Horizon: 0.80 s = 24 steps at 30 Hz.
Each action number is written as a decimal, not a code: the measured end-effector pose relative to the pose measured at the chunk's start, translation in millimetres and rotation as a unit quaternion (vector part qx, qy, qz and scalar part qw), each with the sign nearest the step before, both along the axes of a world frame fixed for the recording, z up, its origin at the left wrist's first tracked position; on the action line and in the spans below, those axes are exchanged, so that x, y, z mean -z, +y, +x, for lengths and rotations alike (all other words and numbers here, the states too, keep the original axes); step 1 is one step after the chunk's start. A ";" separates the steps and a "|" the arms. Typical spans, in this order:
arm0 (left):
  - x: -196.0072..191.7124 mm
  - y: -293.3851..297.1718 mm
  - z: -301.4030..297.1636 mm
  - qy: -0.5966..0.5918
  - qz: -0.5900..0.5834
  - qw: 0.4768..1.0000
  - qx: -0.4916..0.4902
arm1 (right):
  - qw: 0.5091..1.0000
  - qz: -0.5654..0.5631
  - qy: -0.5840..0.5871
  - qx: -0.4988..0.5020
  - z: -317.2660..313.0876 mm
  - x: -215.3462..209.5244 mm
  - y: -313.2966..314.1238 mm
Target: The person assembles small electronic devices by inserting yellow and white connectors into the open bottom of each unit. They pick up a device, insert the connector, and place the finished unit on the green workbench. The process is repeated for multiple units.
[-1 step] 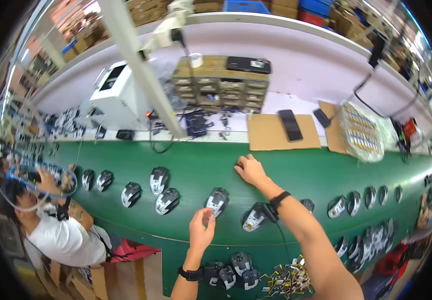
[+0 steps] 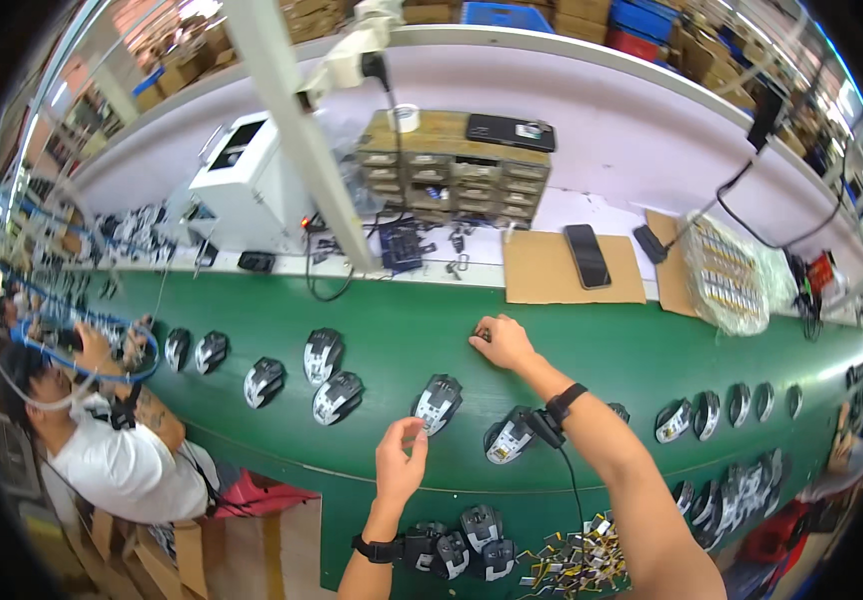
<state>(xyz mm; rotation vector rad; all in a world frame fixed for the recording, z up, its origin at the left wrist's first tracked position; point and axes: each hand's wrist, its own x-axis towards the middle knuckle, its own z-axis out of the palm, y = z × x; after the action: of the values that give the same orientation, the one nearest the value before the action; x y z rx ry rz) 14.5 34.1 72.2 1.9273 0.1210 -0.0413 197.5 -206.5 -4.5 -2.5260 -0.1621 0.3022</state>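
Observation:
My left hand (image 2: 401,462) is open beside a black-and-grey computer mouse (image 2: 439,402), its fingers loosely curved near the mouse's lower edge. Whether they touch it I cannot tell. Farther off, my right hand (image 2: 505,342) is closed low over the green table surface (image 2: 392,320). Something small and dark shows at its fingertips, too hidden to name. Under my right wrist lies another mouse (image 2: 508,438) with a yellowish part showing in its body. A black device (image 2: 548,428) with a cable hangs at that wrist.
Several mice (image 2: 335,397) lie to the left, others (image 2: 709,412) to the right. Near me are a mouse cluster (image 2: 482,525) and a pile of wired batteries (image 2: 592,560). Behind stand a drawer cabinet (image 2: 452,180) and a phone (image 2: 588,256) on cardboard. A co-worker (image 2: 122,460) sits left.
The view has shifted slightly, so the background sits a little farther right. Both hands keep nearly the same poses and places.

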 end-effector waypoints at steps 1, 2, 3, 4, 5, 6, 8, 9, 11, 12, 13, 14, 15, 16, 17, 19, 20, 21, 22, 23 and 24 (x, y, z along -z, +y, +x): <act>0.7 5.9 -7.3 0.001 -0.020 1.000 -0.022 | 0.997 0.047 0.054 -0.027 6.4 -21.4 4.1; 1.3 7.0 -12.9 0.009 -0.035 0.999 -0.022 | 0.999 0.022 0.022 -0.032 19.6 -30.9 4.2; 3.5 10.3 -18.0 0.014 -0.047 0.998 -0.030 | 0.999 0.041 0.024 -0.013 37.6 -55.4 11.0; 4.9 12.4 -21.7 0.018 -0.059 0.997 -0.035 | 0.998 0.059 0.025 0.009 52.9 -84.3 16.7; 5.3 10.0 -23.9 0.024 -0.052 0.998 -0.035 | 0.999 -0.025 -0.025 0.032 65.4 -103.2 15.0; 5.1 7.8 -23.2 0.005 -0.013 0.999 -0.029 | 0.990 -0.108 -0.076 0.054 72.1 -118.1 14.1; 8.4 0.1 -16.4 -0.034 0.060 0.998 -0.009 | 0.993 -0.067 -0.086 0.053 69.8 -115.7 -15.4; 22.1 -2.7 -8.0 -0.047 0.077 0.996 0.015 | 0.994 -0.047 -0.088 0.055 60.5 -112.2 -33.6; 30.9 -3.9 7.8 -0.052 0.185 0.981 -0.014 | 0.998 0.045 -0.022 -0.024 7.9 -127.2 -30.3; 32.3 -7.4 16.7 -0.054 0.237 0.970 -0.025 | 0.994 0.110 -0.022 -0.009 -29.7 -123.7 -34.4; 37.5 -12.6 27.1 -0.033 0.266 0.963 -0.013 | 0.985 0.174 -0.021 0.008 -71.6 -116.3 -43.1; 44.9 -14.4 34.2 -0.007 0.296 0.955 -0.007 | 0.981 0.194 -0.007 0.024 -113.2 -110.7 -47.3; 48.5 -20.1 37.9 0.016 0.324 0.946 0.009 | 0.975 0.215 0.018 0.061 -157.1 -94.6 -59.3; 47.8 -24.2 41.0 0.026 0.357 0.934 0.023 | 0.970 0.224 0.044 0.085 -201.1 -82.3 -67.2; 47.7 -29.4 39.8 0.038 0.388 0.920 0.038 | 0.951 0.277 0.076 0.116 -247.0 -73.3 -71.2; 35.5 -43.4 36.4 0.046 0.430 0.900 0.051 | 0.908 0.361 0.122 0.173 -328.5 -73.6 -74.6; 33.9 -43.6 42.7 0.039 0.382 0.923 0.034 | 0.887 0.398 0.141 0.186 -358.0 -77.6 -73.8; 36.5 -43.4 56.6 0.030 0.335 0.941 0.021 | 0.874 0.401 0.158 0.222 -382.1 -90.3 -73.2; 38.1 -43.2 75.5 0.017 0.290 0.957 0.010 | 0.858 0.408 0.171 0.261 -402.4 -103.2 -72.0; 37.3 -41.8 97.3 0.030 0.298 0.951 0.074 | 0.843 0.422 0.153 0.298 -421.1 -108.7 -71.5; 36.1 -42.6 123.0 0.042 0.304 0.941 0.140 | 0.824 0.436 0.132 0.336 -435.3 -112.4 -72.1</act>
<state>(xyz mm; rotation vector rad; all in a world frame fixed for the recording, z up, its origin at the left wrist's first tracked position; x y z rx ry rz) 137.5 -8.5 36.1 2.5515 -0.1004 -0.3091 -237.8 -278.6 107.9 -1.4693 0.5738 0.2097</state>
